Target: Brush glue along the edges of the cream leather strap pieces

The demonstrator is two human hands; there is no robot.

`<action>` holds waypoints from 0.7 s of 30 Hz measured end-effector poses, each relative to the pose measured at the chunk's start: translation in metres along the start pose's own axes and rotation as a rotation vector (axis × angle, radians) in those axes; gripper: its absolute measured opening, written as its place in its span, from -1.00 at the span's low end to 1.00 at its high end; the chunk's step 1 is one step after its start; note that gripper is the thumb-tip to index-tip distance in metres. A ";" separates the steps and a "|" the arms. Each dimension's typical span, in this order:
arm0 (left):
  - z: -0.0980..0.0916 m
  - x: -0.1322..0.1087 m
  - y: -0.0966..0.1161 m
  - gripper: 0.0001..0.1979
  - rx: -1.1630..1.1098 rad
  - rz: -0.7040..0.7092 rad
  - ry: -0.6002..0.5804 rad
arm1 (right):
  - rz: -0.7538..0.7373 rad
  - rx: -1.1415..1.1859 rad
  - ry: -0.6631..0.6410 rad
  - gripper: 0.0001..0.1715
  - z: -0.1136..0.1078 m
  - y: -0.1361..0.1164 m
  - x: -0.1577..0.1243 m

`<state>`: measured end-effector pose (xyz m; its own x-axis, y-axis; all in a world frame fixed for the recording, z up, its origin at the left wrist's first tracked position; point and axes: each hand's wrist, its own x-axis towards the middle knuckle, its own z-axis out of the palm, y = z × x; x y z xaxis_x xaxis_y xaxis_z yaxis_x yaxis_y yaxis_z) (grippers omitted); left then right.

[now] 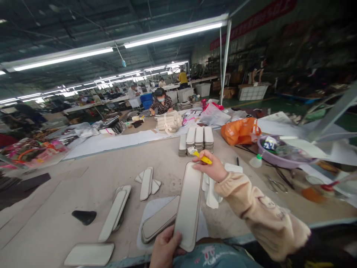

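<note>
Left hand [169, 243] grips lower end of long pale panel [189, 203], held over tabletop [69, 186]; right hand [214, 167] pinches yellow-handled brush [205, 159] while touching panel's upper end. Best steady panel by edges, brush clear of face, avoid flexing.

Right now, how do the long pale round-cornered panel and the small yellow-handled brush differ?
The panel is broad and flat; the brush is slim, with a whitish tip. The left hand and right hand both touch the panel, while only the right holds the brush. Shared: the right hand touches both.
</note>
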<state>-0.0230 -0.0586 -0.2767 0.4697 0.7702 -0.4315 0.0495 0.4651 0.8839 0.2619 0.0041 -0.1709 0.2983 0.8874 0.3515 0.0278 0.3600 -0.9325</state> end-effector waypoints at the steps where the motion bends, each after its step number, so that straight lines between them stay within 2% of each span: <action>1: 0.002 -0.001 -0.002 -0.46 0.006 0.001 -0.011 | 0.001 0.003 0.002 -0.50 -0.003 -0.001 -0.003; 6: 0.013 -0.009 -0.002 -0.49 0.014 0.019 -0.088 | -0.018 0.004 -0.006 -0.53 -0.015 -0.008 -0.012; 10: 0.034 -0.014 0.023 -0.33 -0.009 0.141 -0.231 | -0.047 -0.026 -0.044 -0.55 -0.014 -0.015 -0.015; 12: 0.046 -0.014 0.038 -0.33 -0.003 0.184 -0.265 | -0.051 -0.041 -0.069 -0.55 -0.010 -0.020 -0.017; 16: 0.062 -0.004 0.055 -0.51 0.010 0.146 -0.188 | -0.039 -0.034 -0.103 -0.54 0.000 -0.027 -0.017; 21: 0.060 0.010 0.053 -0.56 0.011 0.139 -0.124 | 0.017 0.109 -0.078 -0.43 0.009 -0.020 -0.016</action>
<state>0.0368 -0.0525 -0.2235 0.5777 0.7667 -0.2800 -0.0141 0.3523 0.9358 0.2484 -0.0148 -0.1570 0.2226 0.9118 0.3450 -0.0813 0.3700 -0.9255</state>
